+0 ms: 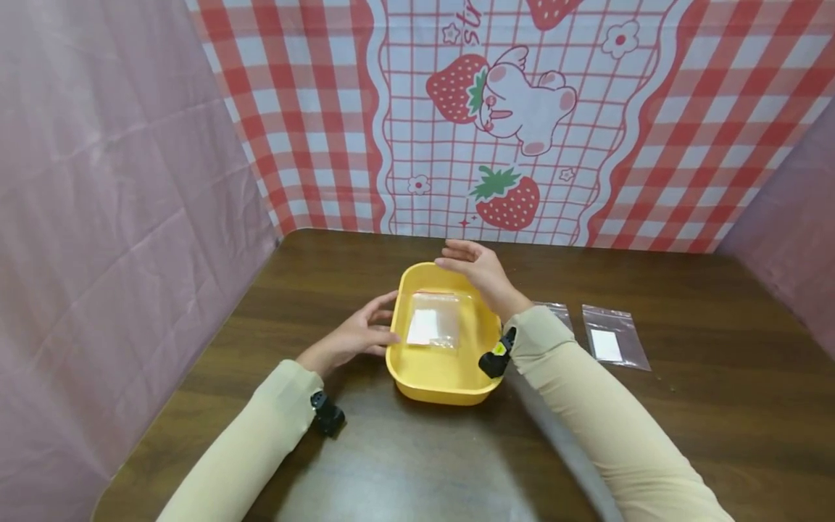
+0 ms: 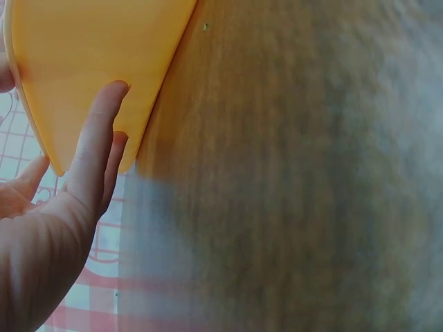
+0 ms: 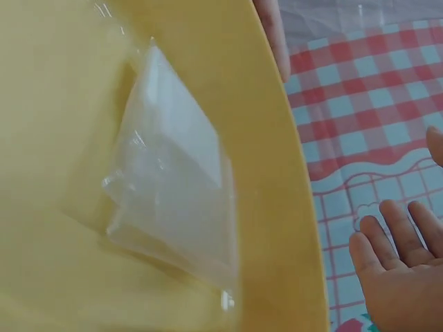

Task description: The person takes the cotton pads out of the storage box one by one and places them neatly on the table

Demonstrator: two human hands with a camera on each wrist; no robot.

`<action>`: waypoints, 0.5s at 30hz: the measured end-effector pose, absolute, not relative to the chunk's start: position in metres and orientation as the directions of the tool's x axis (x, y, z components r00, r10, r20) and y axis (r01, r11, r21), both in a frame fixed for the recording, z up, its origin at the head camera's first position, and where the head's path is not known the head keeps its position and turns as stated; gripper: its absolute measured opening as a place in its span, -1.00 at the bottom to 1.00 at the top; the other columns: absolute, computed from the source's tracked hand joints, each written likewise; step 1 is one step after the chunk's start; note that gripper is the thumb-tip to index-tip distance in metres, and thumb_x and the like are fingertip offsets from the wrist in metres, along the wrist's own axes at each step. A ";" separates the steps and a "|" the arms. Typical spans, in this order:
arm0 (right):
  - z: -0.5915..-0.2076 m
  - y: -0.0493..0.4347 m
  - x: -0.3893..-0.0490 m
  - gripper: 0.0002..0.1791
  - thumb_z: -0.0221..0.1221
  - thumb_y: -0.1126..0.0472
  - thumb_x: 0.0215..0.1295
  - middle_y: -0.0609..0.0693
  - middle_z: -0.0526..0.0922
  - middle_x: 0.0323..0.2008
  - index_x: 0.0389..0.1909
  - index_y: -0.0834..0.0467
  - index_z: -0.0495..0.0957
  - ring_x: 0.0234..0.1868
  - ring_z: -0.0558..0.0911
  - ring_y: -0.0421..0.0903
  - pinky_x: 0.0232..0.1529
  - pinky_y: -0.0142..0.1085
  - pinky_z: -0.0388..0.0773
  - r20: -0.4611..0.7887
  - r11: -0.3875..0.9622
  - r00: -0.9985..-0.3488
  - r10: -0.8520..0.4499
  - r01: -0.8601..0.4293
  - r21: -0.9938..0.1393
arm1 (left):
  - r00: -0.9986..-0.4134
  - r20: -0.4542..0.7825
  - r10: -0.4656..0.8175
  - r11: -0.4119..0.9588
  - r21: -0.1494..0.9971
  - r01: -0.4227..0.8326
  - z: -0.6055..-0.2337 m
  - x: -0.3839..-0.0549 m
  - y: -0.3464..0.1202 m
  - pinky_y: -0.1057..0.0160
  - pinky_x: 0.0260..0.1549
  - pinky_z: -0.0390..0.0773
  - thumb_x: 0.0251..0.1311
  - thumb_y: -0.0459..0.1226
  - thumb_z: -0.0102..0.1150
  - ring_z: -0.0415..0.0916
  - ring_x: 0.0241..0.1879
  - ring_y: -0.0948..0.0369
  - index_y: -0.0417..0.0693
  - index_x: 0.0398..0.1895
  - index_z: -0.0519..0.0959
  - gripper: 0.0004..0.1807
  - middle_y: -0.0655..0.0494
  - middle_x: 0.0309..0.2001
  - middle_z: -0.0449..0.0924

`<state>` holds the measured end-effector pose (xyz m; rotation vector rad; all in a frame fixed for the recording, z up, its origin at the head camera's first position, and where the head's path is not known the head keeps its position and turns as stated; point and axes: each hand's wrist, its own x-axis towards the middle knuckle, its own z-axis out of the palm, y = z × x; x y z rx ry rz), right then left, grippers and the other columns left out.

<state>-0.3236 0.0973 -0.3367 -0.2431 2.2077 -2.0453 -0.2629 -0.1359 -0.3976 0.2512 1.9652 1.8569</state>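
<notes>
A yellow plastic basin (image 1: 446, 370) with rounded corners stands on the table. Inside it lies a clear zip bag (image 1: 435, 319) with a white card, its plastic creased in the right wrist view. My left hand (image 1: 359, 332) is at the basin's left side, its fingers along the outer wall and the thumb by the rim. In the left wrist view those fingers (image 2: 104, 131) are fairly straight against the yellow wall. Over the far right part of the rim is my right hand (image 1: 483, 272), fingers extended and holding nothing; the right wrist view shows its palm beyond the rim.
To the right, a zip bag with a white card (image 1: 607, 345) lies flat on the brown wooden table (image 1: 711, 384). Another clear bag (image 1: 557, 312) is partly hidden behind the right sleeve. A red-and-white checked cloth (image 1: 306, 116) hangs behind, a pink curtain (image 1: 124, 217) at left.
</notes>
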 end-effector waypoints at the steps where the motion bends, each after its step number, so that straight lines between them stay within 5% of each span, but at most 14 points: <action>1: -0.339 0.096 -0.325 -0.40 0.28 0.25 0.15 0.16 0.48 0.12 0.23 0.24 0.36 0.12 0.47 0.01 0.19 -0.17 0.35 0.011 0.085 -0.979 -0.203 -0.029 -0.996 | -0.893 -0.173 0.416 0.085 0.985 -0.152 -0.398 -0.263 -0.136 0.05 -0.17 0.60 0.09 -0.49 0.18 0.33 0.14 -0.11 0.14 0.44 0.02 -0.11 -0.23 0.31 0.10; 15: -0.366 0.086 -0.330 -0.26 0.33 0.14 0.09 0.20 0.38 0.21 0.26 0.31 0.29 0.23 0.34 0.10 0.26 -0.13 0.24 -0.102 0.549 -0.874 -0.476 -0.205 -0.810 | -0.892 -0.165 0.421 0.057 0.986 -0.156 -0.400 -0.265 -0.138 0.04 -0.18 0.60 0.07 -0.51 0.19 0.32 0.14 -0.11 0.15 0.44 0.04 -0.11 -0.23 0.29 0.11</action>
